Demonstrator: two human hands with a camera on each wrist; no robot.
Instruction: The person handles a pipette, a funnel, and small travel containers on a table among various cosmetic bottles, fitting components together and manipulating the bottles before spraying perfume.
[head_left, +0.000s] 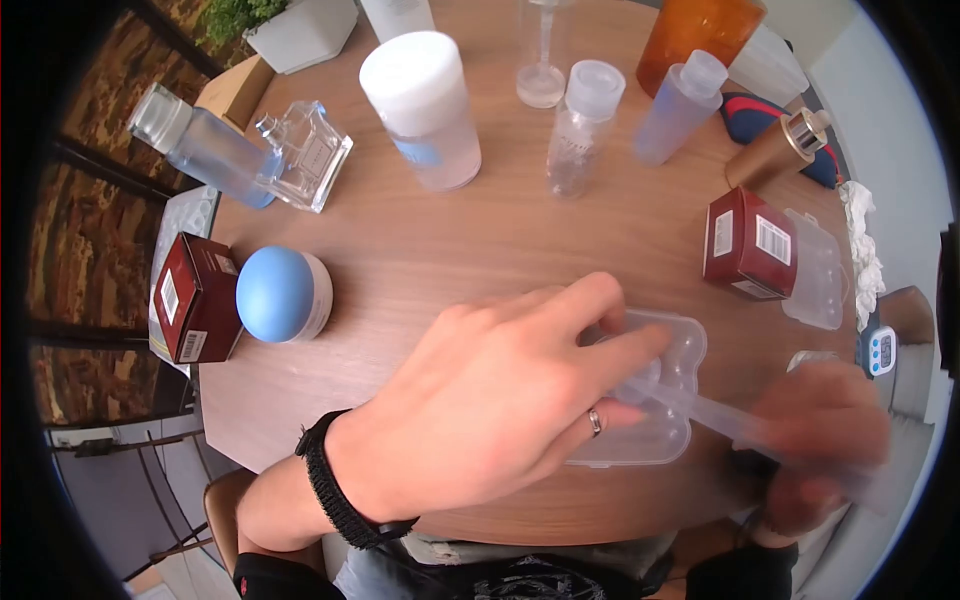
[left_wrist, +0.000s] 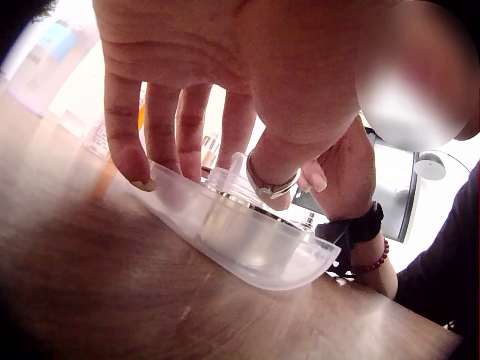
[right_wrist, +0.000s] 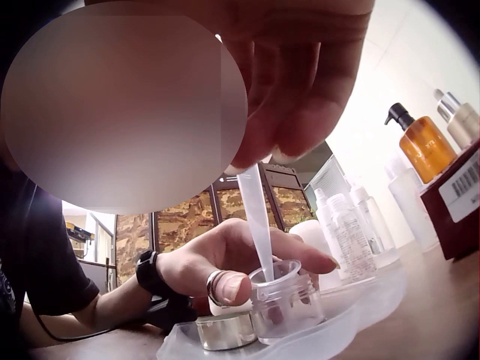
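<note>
My left hand [head_left: 480,390], with a ring on its thumb, reaches over a clear plastic case [head_left: 640,448]. In the right wrist view its thumb and a finger hold a small clear open jar [right_wrist: 289,309] standing in the case. Beside the jar is a round metallic lid [right_wrist: 225,332]. My right hand [head_left: 825,430], blurred in the head view, pinches a translucent plastic stick [right_wrist: 256,217] from above. The stick slants down with its lower tip inside the jar mouth. The left wrist view shows the case [left_wrist: 255,277] on the table under my left fingers.
Beyond the hands stand a white-topped container [head_left: 425,110], a clear bottle [head_left: 580,130] and an amber bottle [head_left: 695,45]. A blue-lidded jar [head_left: 280,295] and a dark red box [head_left: 200,300] are at the left. Another red box [head_left: 750,243] stands right, beside a clear case [head_left: 815,270].
</note>
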